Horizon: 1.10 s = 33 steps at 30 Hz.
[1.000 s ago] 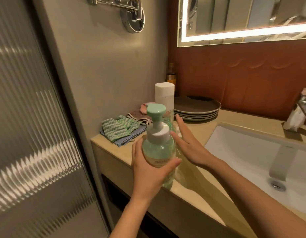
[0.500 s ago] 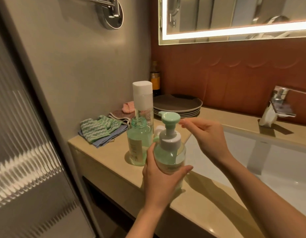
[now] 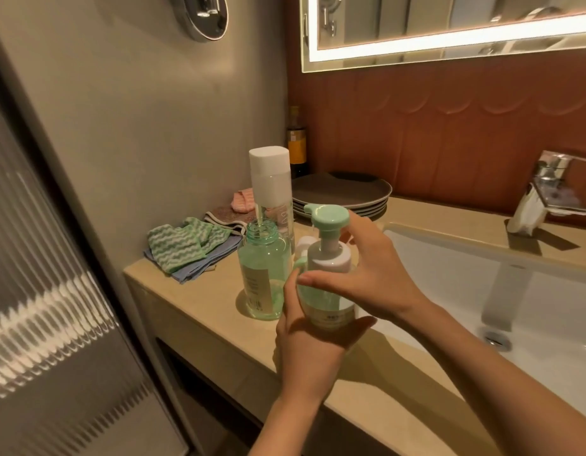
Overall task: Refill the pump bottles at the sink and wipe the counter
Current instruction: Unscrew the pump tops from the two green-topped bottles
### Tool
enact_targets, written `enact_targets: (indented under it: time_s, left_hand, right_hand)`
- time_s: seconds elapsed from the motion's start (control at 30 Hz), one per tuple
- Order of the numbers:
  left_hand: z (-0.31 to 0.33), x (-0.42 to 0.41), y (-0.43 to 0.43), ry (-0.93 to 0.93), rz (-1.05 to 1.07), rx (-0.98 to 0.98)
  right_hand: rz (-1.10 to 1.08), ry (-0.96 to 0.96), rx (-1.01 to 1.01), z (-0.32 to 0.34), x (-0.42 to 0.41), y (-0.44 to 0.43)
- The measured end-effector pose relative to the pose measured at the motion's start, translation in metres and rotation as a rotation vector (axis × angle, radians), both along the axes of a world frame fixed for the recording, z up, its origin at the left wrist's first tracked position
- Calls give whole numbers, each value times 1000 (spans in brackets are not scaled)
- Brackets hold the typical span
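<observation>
Along the beige counter (image 3: pixel 199 311) beside the sink (image 3: pixel 482 291), the left hand (image 3: pixel 309 340) is clamping the pump bottle (image 3: pixel 328 291) while the right hand (image 3: pixel 374 278) is gripping its white collar, likely twisting, and an elbow swing or slip is risking toppling the uncapped green bottle (image 3: pixel 263 274) just beside it.

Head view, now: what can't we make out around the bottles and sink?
- Pump bottle: lower body and fill level hidden by the left hand and right hand.
- Open bottle: label print too small to read.
- Small pump part behind the pump bottle: mostly hidden by it.
- Dark bottle: base hidden by the white-capped bottle and plates.
- Faucet: blurred.
- Sink: cut by the right edge.
</observation>
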<state>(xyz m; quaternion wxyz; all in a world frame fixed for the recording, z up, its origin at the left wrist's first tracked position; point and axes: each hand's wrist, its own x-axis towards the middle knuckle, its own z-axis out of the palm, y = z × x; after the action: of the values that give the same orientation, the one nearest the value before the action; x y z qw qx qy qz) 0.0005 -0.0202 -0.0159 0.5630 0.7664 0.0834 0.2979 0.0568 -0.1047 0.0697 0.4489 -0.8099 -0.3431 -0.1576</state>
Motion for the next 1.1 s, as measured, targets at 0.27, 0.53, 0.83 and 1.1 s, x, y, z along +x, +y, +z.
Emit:
enact_targets:
  time_s: [0.27, 0.53, 0.83, 1.1]
  left_hand:
    - [-5, 1, 3, -3, 36, 29]
    - [-4, 2, 3, -14, 25, 77]
    - [-5, 1, 3, -4, 27, 21]
    - [-4, 0, 3, -21, -4, 53]
  right_hand:
    - [38, 110, 32, 8, 0, -6]
    - [475, 479, -60, 15, 4, -18]
    - [13, 97, 77, 3, -4, -3]
    - [289, 329, 2, 8, -5, -8]
